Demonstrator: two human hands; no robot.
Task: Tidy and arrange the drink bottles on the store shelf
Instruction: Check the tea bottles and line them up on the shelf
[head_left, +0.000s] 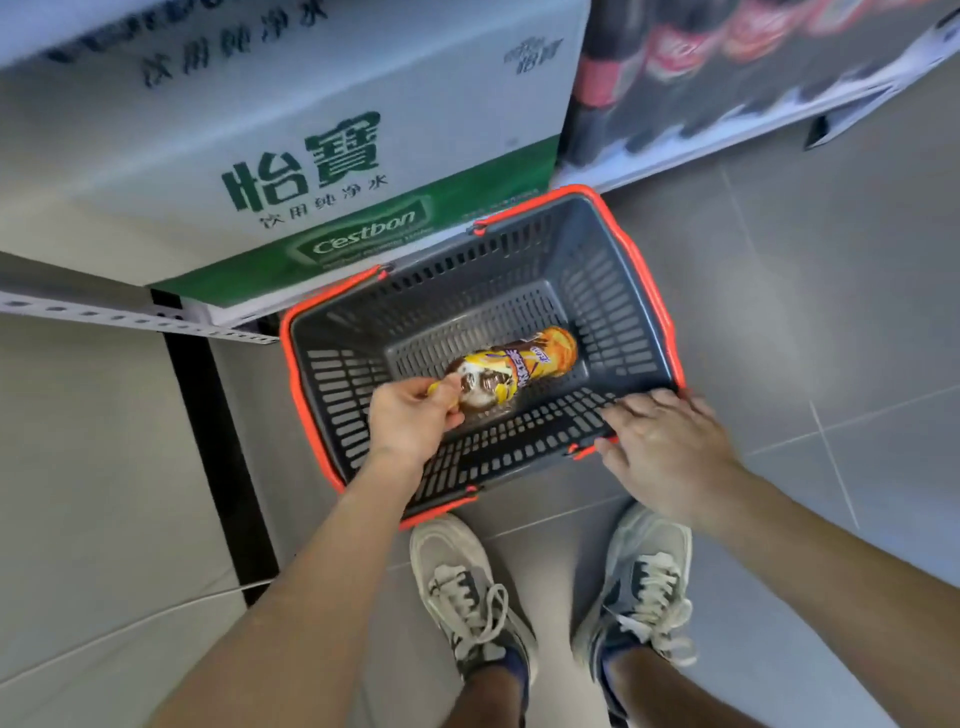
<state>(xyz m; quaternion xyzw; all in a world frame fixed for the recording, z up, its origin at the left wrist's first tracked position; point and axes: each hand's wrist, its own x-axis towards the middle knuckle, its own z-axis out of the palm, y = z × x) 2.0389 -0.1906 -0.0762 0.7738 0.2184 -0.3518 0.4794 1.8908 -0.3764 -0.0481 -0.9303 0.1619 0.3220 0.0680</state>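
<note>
A yellow-and-brown drink bottle (519, 371) lies on its side at the bottom of a grey shopping basket (613, 291) with an orange rim, standing on the floor. My left hand (413, 415) reaches into the basket and pinches the bottle at its yellow cap end. My right hand (662, 441) rests with straight fingers on the basket's near right corner rim. Dark cola bottles with red labels (691, 57) stand on the low shelf at the top right, blurred.
A large white-and-green water carton (322, 156) sits on the bottom shelf right behind the basket. A perforated white shelf rail (104, 314) and a black upright (208, 441) lie to the left. My two sneakers (467, 587) stand on grey floor tiles below the basket.
</note>
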